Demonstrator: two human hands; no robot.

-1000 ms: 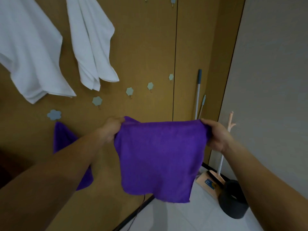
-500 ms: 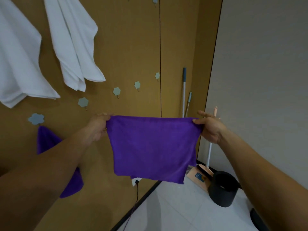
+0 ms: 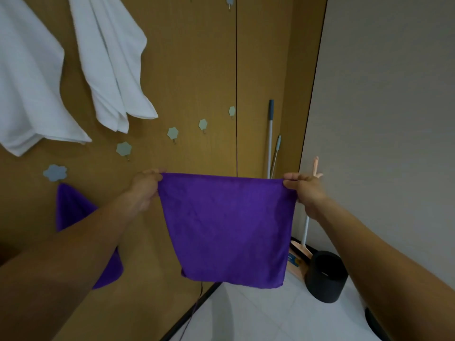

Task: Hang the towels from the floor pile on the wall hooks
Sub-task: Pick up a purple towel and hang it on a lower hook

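Holding up a purple towel point(image 3: 229, 230), squarish, soft and short-napped, spread flat in the air in front of the wood-grain wall panel point(image 3: 192, 57), with its top edge pulled taut and straight and its lower edge hanging free above the floor.

Pinching the top left corner with the left grip point(image 3: 145, 190), fingers curled over the hem. Pinching the top right corner with the right grip point(image 3: 305, 190), thumb and fingers clamped on the cloth.

Showing, to the left and partly behind the left forearm, a second purple towel point(image 3: 73, 207) draping from a narrow peak just under a pale blue flower-shaped hook point(image 3: 55, 172).

Showing a rising row of small pale green hexagonal hooks point(image 3: 172, 132) on the panel, bare, between the flower-shaped hook and the panel seam.

Showing, higher on the panel, two white towels point(image 3: 110, 65), thick and faintly ribbed, falling in folded points.

Showing in the corner, beyond the right grip, a slim metal pole with a grey end point(image 3: 270, 139) leaning upright, a peach plastic dustpan point(image 3: 299, 254) and a round matte black bin point(image 3: 325, 279) standing on the glossy white tiled floor point(image 3: 258, 316), beside a plain grey wall point(image 3: 381, 94).
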